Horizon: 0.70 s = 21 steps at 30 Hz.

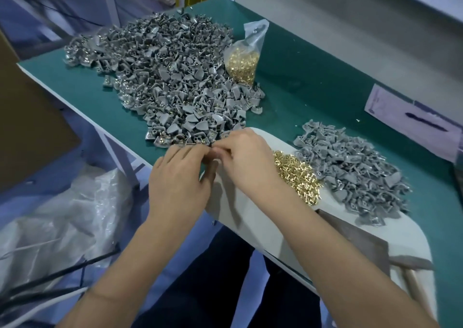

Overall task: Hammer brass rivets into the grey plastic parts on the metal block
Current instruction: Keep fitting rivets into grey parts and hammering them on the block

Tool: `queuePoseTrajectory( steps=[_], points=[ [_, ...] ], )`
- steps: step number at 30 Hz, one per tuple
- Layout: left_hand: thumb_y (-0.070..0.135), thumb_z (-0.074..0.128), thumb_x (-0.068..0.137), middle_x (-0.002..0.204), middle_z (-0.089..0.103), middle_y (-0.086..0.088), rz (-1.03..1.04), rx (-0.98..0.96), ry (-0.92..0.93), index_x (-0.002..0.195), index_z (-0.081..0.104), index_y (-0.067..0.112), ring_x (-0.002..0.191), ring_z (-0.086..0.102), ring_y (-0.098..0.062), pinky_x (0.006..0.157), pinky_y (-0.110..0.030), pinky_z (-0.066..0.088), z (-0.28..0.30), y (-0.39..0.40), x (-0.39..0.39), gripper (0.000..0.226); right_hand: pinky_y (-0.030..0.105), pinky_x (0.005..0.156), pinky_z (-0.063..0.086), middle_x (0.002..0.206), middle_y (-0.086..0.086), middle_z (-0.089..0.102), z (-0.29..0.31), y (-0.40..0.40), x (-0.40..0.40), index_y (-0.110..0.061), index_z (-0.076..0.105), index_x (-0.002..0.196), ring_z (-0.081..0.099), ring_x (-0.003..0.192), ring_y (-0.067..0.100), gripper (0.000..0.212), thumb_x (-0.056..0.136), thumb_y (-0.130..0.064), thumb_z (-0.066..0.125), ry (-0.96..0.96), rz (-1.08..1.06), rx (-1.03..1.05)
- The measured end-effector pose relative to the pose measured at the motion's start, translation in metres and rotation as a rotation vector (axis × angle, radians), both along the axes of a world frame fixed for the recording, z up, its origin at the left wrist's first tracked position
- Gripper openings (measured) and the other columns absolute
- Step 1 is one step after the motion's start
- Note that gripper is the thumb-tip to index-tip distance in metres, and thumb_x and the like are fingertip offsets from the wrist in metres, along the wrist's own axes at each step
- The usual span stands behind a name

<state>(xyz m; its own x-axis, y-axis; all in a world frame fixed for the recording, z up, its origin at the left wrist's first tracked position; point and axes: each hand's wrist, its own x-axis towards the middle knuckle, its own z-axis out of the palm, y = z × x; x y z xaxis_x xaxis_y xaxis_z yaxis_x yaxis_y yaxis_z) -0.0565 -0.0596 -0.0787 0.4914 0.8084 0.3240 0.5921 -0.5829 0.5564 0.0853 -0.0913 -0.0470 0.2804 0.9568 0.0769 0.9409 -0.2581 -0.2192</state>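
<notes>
Where both hands meet at the big grey parts pile (pixel 170 77), left hand (pixel 179 184) grip and right hand (pixel 246 162) grip curled together, held item unclear

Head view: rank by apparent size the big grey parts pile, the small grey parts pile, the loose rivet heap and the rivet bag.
1. Big grey parts pile
2. Small grey parts pile
3. Loose rivet heap and rivet bag: look alike, and the bag lies farther away, so unranked.
</notes>
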Motion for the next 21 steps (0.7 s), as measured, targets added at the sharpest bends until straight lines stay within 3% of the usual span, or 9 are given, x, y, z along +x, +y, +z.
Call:
queuePoseTrajectory(
  steps=[3, 6, 8, 11, 15, 19, 21],
  points=[
    [0.029, 0.067, 0.090, 0.094, 0.067, 0.016, -0.133, -0.073, -0.010, 0.097, 0.067, 0.032, 0.095, 0.056, -0.014, 0.069, -0.032, 0.045, -0.001, -0.008, 0.005, 0.008, 0.040, 0.085, 0.051, 0.087, -0.006, 0.071, 0.009, -0.033, 0.029, -0.028, 0.081, 0.102, 0.061, 0.092, 0.019, 0.017, 0.099, -0.029, 0.064, 0.213, -0.138, 0.207],
    [0.031, 0.065, 0.091, 0.101, 0.063, 0.020, -0.283, -0.165, 0.094, 0.108, 0.067, 0.039, 0.104, 0.053, -0.008, 0.073, -0.030, 0.046, -0.007, -0.015, 0.015, 0.019, 0.042, 0.093, 0.054, 0.095, -0.013, 0.075, 0.018, -0.078, 0.055, -0.030, 0.080, 0.104, 0.066, 0.094, 0.009, 0.015, 0.097, -0.032, 0.067, 0.228, -0.292, 0.230],
    [0.030, 0.062, 0.092, 0.105, 0.058, 0.017, -0.348, -0.171, 0.187, 0.117, 0.065, 0.041, 0.107, 0.054, -0.011, 0.076, -0.033, 0.048, -0.010, -0.019, 0.023, 0.028, 0.035, 0.096, 0.054, 0.101, -0.019, 0.075, 0.019, -0.107, 0.060, -0.031, 0.079, 0.105, 0.066, 0.098, 0.000, 0.015, 0.096, -0.032, 0.067, 0.250, -0.346, 0.227],
    [0.035, 0.063, 0.092, 0.100, 0.055, 0.016, -0.365, -0.170, 0.201, 0.113, 0.066, 0.044, 0.101, 0.056, -0.012, 0.075, -0.033, 0.048, -0.010, -0.025, 0.035, 0.023, 0.025, 0.094, 0.053, 0.102, -0.023, 0.073, 0.009, -0.135, 0.050, -0.029, 0.079, 0.106, 0.065, 0.099, -0.008, 0.015, 0.095, -0.026, 0.069, 0.302, -0.354, 0.273],
    [0.038, 0.062, 0.095, 0.092, 0.057, 0.014, -0.309, -0.187, 0.139, 0.095, 0.069, 0.034, 0.095, 0.055, -0.012, 0.073, -0.031, 0.042, -0.009, -0.030, 0.050, 0.007, 0.027, 0.093, 0.054, 0.103, -0.019, 0.074, -0.008, -0.149, 0.038, -0.025, 0.078, 0.109, 0.066, 0.100, -0.002, 0.016, 0.096, -0.023, 0.068, 0.372, -0.391, 0.362],
    [0.041, 0.053, 0.100, 0.099, 0.055, 0.013, -0.321, -0.119, 0.237, 0.100, 0.064, 0.032, 0.104, 0.049, -0.011, 0.072, -0.030, 0.039, -0.009, -0.030, 0.055, 0.014, 0.010, 0.082, 0.048, 0.095, -0.022, 0.071, -0.011, -0.155, 0.035, -0.024, 0.077, 0.103, 0.066, 0.094, -0.002, 0.017, 0.095, -0.012, 0.069, 0.434, -0.416, 0.560],
    [0.040, 0.051, 0.101, 0.099, 0.052, 0.015, -0.324, -0.088, 0.197, 0.100, 0.061, 0.035, 0.102, 0.047, -0.008, 0.069, -0.030, 0.038, -0.009, -0.033, 0.053, 0.011, 0.007, 0.081, 0.045, 0.095, -0.023, 0.071, -0.010, -0.159, 0.034, -0.026, 0.076, 0.101, 0.066, 0.094, -0.001, 0.018, 0.095, -0.011, 0.069, 0.451, -0.440, 0.642]
  ],
)
